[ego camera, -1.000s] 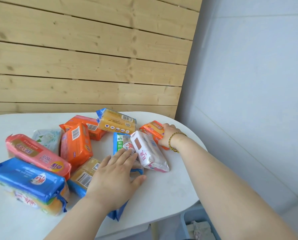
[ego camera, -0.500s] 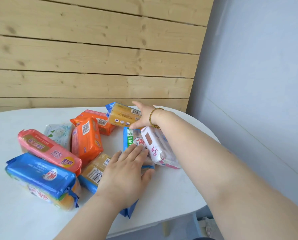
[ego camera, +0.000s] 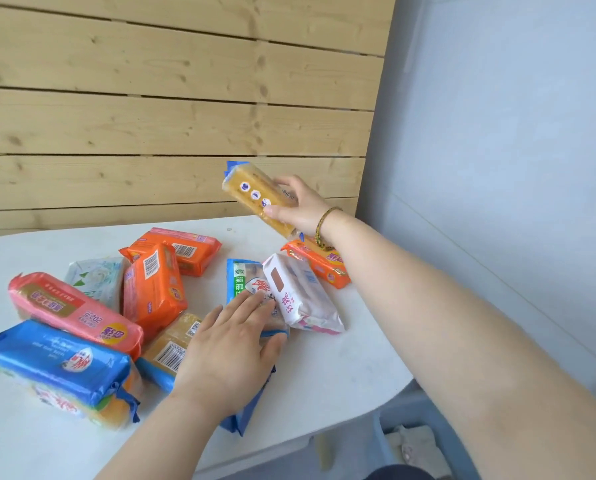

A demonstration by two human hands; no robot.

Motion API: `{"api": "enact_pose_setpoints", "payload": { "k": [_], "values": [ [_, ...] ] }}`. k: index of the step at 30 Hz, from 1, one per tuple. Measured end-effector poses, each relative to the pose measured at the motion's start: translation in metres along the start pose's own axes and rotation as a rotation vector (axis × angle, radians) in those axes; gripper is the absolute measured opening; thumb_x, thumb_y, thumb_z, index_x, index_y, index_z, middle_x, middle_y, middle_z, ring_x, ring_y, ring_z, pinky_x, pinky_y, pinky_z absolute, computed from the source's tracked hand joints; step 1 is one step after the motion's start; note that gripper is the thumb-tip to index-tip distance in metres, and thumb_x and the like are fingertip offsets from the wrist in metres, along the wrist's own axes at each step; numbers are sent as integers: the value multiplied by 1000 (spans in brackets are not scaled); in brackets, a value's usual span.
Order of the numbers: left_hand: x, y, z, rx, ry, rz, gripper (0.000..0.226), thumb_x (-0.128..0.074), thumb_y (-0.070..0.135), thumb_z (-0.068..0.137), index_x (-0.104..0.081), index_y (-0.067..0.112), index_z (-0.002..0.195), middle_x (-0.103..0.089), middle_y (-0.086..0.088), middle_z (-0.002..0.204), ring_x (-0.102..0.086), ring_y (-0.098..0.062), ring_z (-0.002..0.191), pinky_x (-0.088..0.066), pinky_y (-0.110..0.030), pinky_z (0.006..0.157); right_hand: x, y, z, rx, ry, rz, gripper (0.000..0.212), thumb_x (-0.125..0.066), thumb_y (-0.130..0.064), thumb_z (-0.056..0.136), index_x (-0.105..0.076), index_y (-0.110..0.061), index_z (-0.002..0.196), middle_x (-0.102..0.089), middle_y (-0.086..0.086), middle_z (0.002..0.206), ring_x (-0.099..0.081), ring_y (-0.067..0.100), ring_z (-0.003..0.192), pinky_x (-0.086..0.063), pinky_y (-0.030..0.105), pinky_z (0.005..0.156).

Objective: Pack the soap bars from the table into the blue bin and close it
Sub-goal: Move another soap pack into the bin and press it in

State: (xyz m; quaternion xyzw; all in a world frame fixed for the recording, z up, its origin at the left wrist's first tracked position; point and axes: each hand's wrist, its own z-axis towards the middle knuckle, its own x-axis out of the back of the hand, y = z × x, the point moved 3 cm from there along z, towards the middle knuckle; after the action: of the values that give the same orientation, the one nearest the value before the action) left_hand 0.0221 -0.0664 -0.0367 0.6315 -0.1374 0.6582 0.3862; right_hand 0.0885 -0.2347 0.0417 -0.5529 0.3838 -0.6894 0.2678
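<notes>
My right hand [ego camera: 301,207] grips a yellow soap bar in a clear wrapper with blue ends [ego camera: 255,194], lifted above the far side of the white table [ego camera: 341,368]. My left hand [ego camera: 227,348] lies flat with straight fingers on a blue-wrapped soap bar [ego camera: 243,282] near the table's front. Beside it lies a white and pink bar [ego camera: 300,296]. Several more bars lie spread to the left: two orange ones [ego camera: 153,289], a pink one [ego camera: 71,310], a blue and yellow pack [ego camera: 57,368], a pale green one [ego camera: 95,275]. A small orange bar [ego camera: 319,259] lies under my right wrist.
A wooden plank wall [ego camera: 151,116] stands behind the table and a grey wall [ego camera: 497,168] to the right. Below the table's right edge a blue bin's rim [ego camera: 381,441] shows, with something pale inside it.
My right hand went from the small orange bar to the yellow bar, took hold of it and lifted it off the table. My left hand stayed on the blue bar.
</notes>
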Motion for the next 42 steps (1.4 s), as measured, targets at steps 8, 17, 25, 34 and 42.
{"api": "enact_pose_setpoints", "payload": {
  "k": [8, 17, 25, 34, 42],
  "values": [
    [34, 35, -2, -53, 251, -248, 64, -54, 26, 86, -21, 19, 141, -22, -1, 152, -18, -18, 139, -10, -28, 110, 90, 11, -129, -223, -177, 455, 22, -41, -14, 93, -47, -22, 113, -60, -2, 91, -68, 2, 58, -52, 15, 46],
    [24, 182, 2, -438, -40, -543, 56, -74, 13, 70, -48, 28, 118, -56, 11, 99, -52, -11, 85, -39, -12, 70, 135, 67, -267, -422, -283, 311, 19, -38, -16, 95, -52, -28, 91, -71, -14, 62, -63, -1, 50, -39, 10, 34],
    [-85, 228, 0, -434, -368, -545, 42, -77, 20, 67, -48, 29, 97, -64, 4, 87, -60, -17, 79, -47, -29, 71, 134, 152, -326, -474, -137, -91, 24, -74, -23, 72, -55, -28, 86, -58, -11, 79, -57, 3, 69, -50, 17, 58],
    [-209, 212, 15, -306, -602, -521, 66, -68, 19, 78, -33, 26, 134, -49, 8, 124, -48, -13, 111, -35, -19, 87, 74, 261, -348, -650, 153, -284, 33, -60, -37, 80, -55, -17, 106, -66, 5, 103, -62, 23, 92, -48, 31, 74],
    [-283, 150, -13, -432, -792, -24, 70, -43, 45, 89, -3, 25, 143, -1, 1, 155, 1, -15, 142, -2, -31, 115, 4, 333, -382, -1073, 337, -328, 27, -54, -33, 86, -48, -20, 110, -64, 3, 110, -60, 23, 99, -48, 33, 83]
  ]
}}
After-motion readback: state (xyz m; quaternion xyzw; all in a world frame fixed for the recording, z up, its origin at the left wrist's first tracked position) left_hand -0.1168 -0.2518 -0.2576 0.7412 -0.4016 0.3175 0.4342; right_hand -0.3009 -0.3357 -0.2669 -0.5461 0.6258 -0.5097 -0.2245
